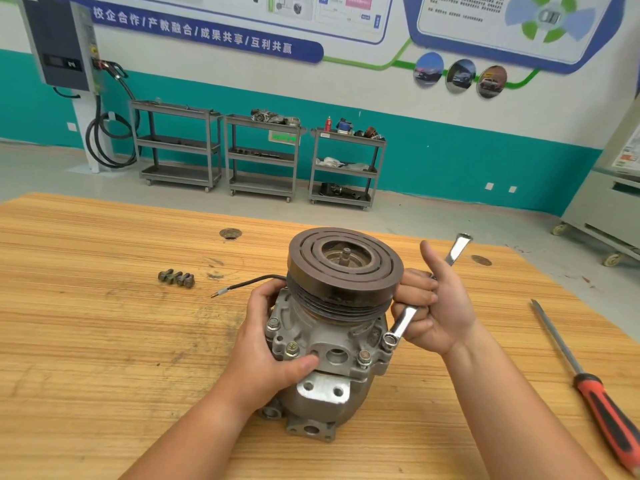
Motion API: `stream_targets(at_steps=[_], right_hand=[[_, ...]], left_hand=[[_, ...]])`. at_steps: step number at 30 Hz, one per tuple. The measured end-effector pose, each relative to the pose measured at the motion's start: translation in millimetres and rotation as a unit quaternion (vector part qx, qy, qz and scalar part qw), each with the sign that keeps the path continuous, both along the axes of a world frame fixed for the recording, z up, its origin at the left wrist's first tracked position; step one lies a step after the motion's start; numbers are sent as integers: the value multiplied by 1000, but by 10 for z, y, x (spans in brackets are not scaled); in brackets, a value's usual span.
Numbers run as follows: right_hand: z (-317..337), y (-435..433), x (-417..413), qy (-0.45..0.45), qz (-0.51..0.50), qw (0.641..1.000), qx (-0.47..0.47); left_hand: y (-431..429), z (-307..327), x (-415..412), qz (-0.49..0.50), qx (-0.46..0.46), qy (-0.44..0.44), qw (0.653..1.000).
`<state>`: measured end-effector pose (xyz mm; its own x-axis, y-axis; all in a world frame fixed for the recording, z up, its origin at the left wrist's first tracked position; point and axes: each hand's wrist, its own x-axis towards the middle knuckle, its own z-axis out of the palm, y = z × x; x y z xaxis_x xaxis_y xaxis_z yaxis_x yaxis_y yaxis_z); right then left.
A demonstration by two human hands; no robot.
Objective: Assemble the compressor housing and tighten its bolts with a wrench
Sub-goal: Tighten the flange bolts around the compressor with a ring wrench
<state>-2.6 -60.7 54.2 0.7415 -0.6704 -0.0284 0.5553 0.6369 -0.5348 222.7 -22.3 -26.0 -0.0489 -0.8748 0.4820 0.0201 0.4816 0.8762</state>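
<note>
A grey metal compressor (332, 358) stands upright on the wooden table (104, 341), its dark grooved pulley (344, 268) on top. My left hand (273, 344) grips the housing's left side, thumb across the front below a bolt (292, 348). My right hand (436, 306) holds a silver wrench (403, 322) at mid-shaft. The wrench's ring end sits on a bolt at the housing's right flange (388, 340); its other end (460, 242) points up and away. More bolts (364, 357) sit in the flange. Three loose bolts (176, 278) lie to the left.
A screwdriver with a red and black handle (602, 403) lies at the table's right edge. A thin black wire (249, 283) trails left from the compressor. Two round holes (230, 233) are in the tabletop. Grey tool carts (261, 157) stand by the far wall.
</note>
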Motion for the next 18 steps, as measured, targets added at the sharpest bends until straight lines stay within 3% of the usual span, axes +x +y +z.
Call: stream_targets(at_steps=[2, 5, 10, 15, 16, 18], right_hand=[[33, 84, 21, 62, -105, 992, -38], [45, 365, 50, 117, -306, 942, -68], [-136, 952, 344, 118, -594, 778, -165], [-288, 1251, 814, 208, -630, 684, -304], [-273, 1273, 836, 209, -625, 677, -329], [-186, 1273, 729, 168, -610, 700, -331]], left_hand=[[8, 5, -1, -1, 0, 2, 1000], [26, 14, -14, -1, 2, 6, 1000], [55, -6, -49, 22, -4, 9, 1000], [61, -28, -64, 41, -12, 14, 999], [61, -27, -63, 42, -13, 14, 999], [62, -16, -61, 40, -10, 17, 999]])
